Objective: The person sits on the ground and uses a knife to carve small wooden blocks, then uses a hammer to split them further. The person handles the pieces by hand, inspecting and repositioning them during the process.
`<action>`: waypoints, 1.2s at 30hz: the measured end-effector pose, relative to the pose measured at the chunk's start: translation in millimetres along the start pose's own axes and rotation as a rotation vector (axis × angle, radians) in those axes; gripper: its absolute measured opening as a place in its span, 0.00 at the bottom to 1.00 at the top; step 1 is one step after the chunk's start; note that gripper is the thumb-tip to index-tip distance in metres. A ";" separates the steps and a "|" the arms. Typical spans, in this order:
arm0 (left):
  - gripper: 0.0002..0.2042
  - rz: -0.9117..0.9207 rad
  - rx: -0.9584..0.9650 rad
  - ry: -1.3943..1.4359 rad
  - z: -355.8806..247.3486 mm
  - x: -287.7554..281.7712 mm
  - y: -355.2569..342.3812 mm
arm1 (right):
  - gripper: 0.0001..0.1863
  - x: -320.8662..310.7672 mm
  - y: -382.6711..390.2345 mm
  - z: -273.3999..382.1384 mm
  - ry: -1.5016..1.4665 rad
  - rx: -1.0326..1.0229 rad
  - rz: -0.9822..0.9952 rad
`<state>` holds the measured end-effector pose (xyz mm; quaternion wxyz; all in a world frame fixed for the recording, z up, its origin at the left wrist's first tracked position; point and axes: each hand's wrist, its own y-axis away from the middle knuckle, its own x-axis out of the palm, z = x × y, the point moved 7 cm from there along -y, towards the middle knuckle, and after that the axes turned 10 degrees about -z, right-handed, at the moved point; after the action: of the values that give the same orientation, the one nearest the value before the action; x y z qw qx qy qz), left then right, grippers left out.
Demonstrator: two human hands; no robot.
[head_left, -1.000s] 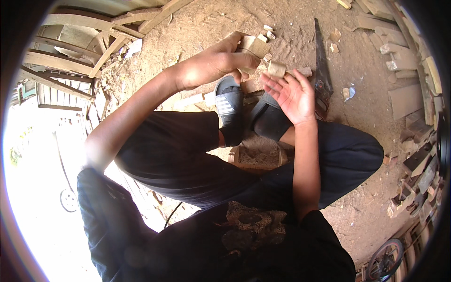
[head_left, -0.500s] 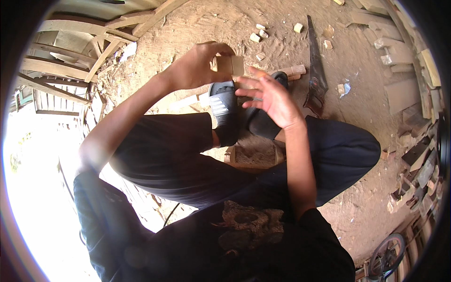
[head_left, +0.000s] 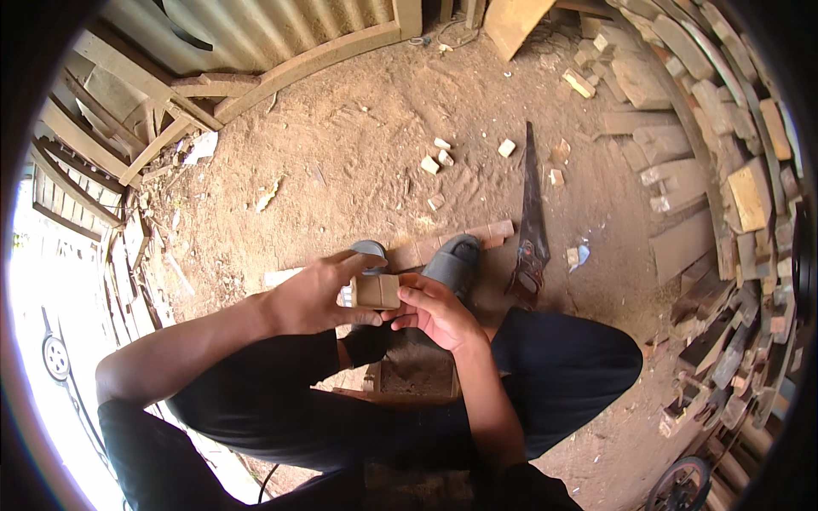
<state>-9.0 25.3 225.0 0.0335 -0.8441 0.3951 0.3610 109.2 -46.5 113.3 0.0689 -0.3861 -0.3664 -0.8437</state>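
My left hand [head_left: 315,294] is wrapped around a small pale wooden block [head_left: 375,291], fingers over its top and thumb below. My right hand [head_left: 430,311] grips the block's right end with thumb and curled fingers. Both are above my feet in dark sandals [head_left: 452,264], between my bent knees. A reddish wooden strip [head_left: 494,234] lies behind the feet. To the right, a handsaw [head_left: 532,238] rests on the dirt.
Scattered wood offcuts [head_left: 507,147] dot the dirt floor [head_left: 341,153]. Stacked wood pieces [head_left: 750,196] line the right. A timber frame with corrugated sheeting [head_left: 298,38] stands at upper left, a bicycle wheel [head_left: 682,481] at lower right. A low wooden piece [head_left: 413,392] is beneath my legs.
My view has shifted, so hands and ground appear lower. My right hand, earlier spread apart, has closed on the block. The small cylindrical piece by its fingers a second ago is no longer visible.
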 end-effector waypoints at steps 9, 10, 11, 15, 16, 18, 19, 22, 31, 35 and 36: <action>0.23 -0.056 -0.304 -0.330 157.5 -73.5 -15.7 | 0.14 -114.9 -58.7 86.1 0.281 -0.321 -0.689; 0.24 -0.107 -0.340 -0.332 210.2 -78.1 -8.0 | 0.17 -128.6 -74.8 93.4 0.377 -0.305 -0.679; 0.24 -0.102 -0.547 -0.256 244.4 -82.4 -1.4 | 0.19 -138.1 -85.7 100.3 0.415 -0.255 -0.660; 0.26 -0.207 -0.703 -0.517 370.5 -86.9 87.4 | 0.28 -213.9 -105.9 157.4 0.819 -0.351 -0.982; 0.25 -0.203 -0.738 -0.527 384.8 -77.9 104.1 | 0.27 -232.6 -108.7 175.6 0.921 -0.413 -1.020; 0.24 -0.196 -0.873 -0.378 393.6 -52.4 118.2 | 0.30 -266.7 -115.7 209.6 1.232 -0.427 -1.070; 0.20 -0.275 -0.839 -0.323 388.0 -37.6 118.7 | 0.32 -280.3 -124.0 227.2 1.397 -0.490 -1.063; 0.17 -0.512 -0.699 -0.256 358.2 12.1 139.7 | 0.39 -251.8 -170.3 237.2 1.876 -0.703 -0.919; 0.31 -0.303 -0.612 -0.480 324.2 62.9 109.2 | 0.38 -235.3 -221.1 242.9 2.041 -0.348 -1.192; 0.21 -0.136 -0.634 -0.344 341.8 62.0 107.3 | 0.35 -209.4 -214.3 240.1 2.102 -0.106 -1.391; 0.17 -0.184 -0.568 -0.421 340.8 60.5 106.0 | 0.34 -209.4 -213.3 242.0 2.138 -0.135 -1.392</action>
<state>-255.1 30.2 -40.5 -0.0892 -0.7588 0.1860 0.6178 314.5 235.1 -49.4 -0.1464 0.7518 -0.2094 -0.6079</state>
